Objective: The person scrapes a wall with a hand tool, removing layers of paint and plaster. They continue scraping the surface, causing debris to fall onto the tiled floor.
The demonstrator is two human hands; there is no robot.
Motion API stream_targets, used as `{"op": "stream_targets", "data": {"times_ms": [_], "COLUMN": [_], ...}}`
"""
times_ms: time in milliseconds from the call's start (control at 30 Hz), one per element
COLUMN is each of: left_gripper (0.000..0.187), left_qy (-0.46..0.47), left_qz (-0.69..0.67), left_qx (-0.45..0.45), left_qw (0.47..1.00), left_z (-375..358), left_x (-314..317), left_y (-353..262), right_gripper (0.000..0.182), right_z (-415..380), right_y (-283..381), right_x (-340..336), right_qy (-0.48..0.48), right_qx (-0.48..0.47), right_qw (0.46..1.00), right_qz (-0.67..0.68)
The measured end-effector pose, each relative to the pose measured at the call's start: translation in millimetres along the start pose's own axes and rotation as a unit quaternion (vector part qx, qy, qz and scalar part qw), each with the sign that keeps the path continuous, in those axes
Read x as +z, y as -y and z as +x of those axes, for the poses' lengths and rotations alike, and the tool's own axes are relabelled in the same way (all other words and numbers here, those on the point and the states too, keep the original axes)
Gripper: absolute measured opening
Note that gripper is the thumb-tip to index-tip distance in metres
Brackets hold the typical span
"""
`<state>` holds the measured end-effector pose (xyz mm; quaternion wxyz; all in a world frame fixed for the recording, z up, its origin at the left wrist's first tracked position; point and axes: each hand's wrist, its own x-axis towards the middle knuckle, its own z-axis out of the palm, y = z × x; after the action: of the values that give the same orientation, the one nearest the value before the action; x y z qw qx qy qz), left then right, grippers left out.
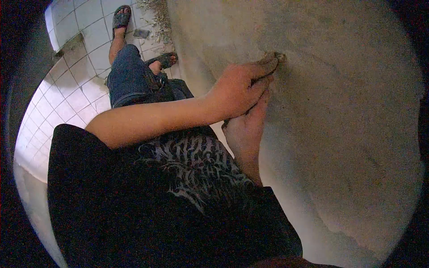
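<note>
Reaching across from the left, my left hand (pixel 239 87) has its fingers pressed together at the plastered wall (pixel 348 111). A small brownish thing (pixel 280 57), too small to name, shows at its fingertips against the wall. Just below and partly behind it, my right hand (pixel 248 129) is bent upward, with its fingers closed and close against the left hand. What the right hand holds, if anything, is hidden.
At the upper left are my sandalled feet (pixel 121 18) on a tiled floor (pixel 89 22). A small dark flat piece (pixel 141 33) lies between them. Crumbled debris (pixel 154 13) runs along the wall's foot. My dark shirt (pixel 156 214) fills the lower part.
</note>
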<state>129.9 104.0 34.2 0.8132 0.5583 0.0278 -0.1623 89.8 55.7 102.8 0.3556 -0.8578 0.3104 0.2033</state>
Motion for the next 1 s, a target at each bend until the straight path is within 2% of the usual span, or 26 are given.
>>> {"op": "stream_targets", "data": {"times_ms": [33, 100, 133, 200, 333, 400, 433, 500, 533, 600, 700, 833, 933, 1000], "left_gripper": [0.037, 0.038, 0.038, 0.039, 0.038, 0.039, 0.039, 0.038, 0.038, 0.037, 0.037, 0.037, 0.037, 0.036], "left_qy": [0.004, -0.042, -0.042, -0.066, -0.076, -0.029, -0.032, -0.014, -0.016, -0.01, -0.016, -0.036, -0.018, -0.007], "left_qz": [-0.003, -0.026, -0.024, -0.008, 0.008, -0.023, -0.016, 0.069, 0.072, 0.084, 0.028, 0.085, 0.094, 0.118], "left_qx": [0.0, 0.017, 0.024, 0.021, 0.03, -0.047, -0.043, -0.029, -0.03, -0.03, -0.003, -0.005, -0.007, -0.015], "left_qw": [1.0, 0.999, 0.999, 0.998, 0.997, 0.998, 0.998, 0.997, 0.997, 0.996, 0.999, 0.996, 0.995, 0.993], "left_z": [1.7, -0.1, -0.7, -3.2, -5.1, -5.6, -5.9, -7.2, -7.0, -3.6, -5.8, -6.4, -10.3, -10.8], "left_x": [-0.4, -1.3, -0.2, 5.4, 10.6, 6.5, 9.1, 11.1, 9.6, 9.2, 15.2, 20.6, 19.5, 20.7], "left_y": [-2.3, -8.0, -8.8, -9.5, -13.6, -12.8, -10.4, -7.9, -7.6, -5.6, 2.7, 1.3, 6.5, 5.3], "right_gripper": [0.05, 0.051, 0.051, 0.05, 0.047, 0.043, 0.043, 0.041, 0.041, 0.041, 0.041, 0.04, 0.039, 0.04], "right_z": [1.5, 0.6, -2.3, -12.0, -7.1, -0.9, -1.0, -4.2, -2.2, 4.5, 1.0, 5.5, 3.8, 10.3], "right_y": [3.4, 8.9, 16.5, 33.2, 16.5, -4.1, -5.8, -1.5, -6.4, -20.5, -22.1, -32.3, -41.8, -52.1], "right_x": [-0.9, -1.8, -3.0, -7.7, -19.6, -16.9, -17.0, -15.5, -14.9, -16.2, -18.0, -21.5, -21.3, -20.9], "right_qy": [-0.004, -0.022, -0.026, -0.005, 0.0, 0.012, 0.014, 0.008, 0.012, 0.02, 0.016, 0.013, 0.025, 0.013], "right_qx": [0.002, -0.173, -0.179, -0.051, -0.111, -0.116, -0.123, -0.011, -0.011, -0.113, -0.048, -0.064, -0.074, -0.174], "right_qw": [1.0, 0.972, 0.972, 0.974, 0.972, 0.981, 0.981, 0.995, 0.995, 0.99, 0.994, 0.997, 0.993, 0.982], "right_qz": [-0.001, -0.155, -0.153, -0.222, -0.207, -0.155, -0.149, -0.103, -0.101, -0.085, -0.097, -0.05, -0.086, -0.073]}}
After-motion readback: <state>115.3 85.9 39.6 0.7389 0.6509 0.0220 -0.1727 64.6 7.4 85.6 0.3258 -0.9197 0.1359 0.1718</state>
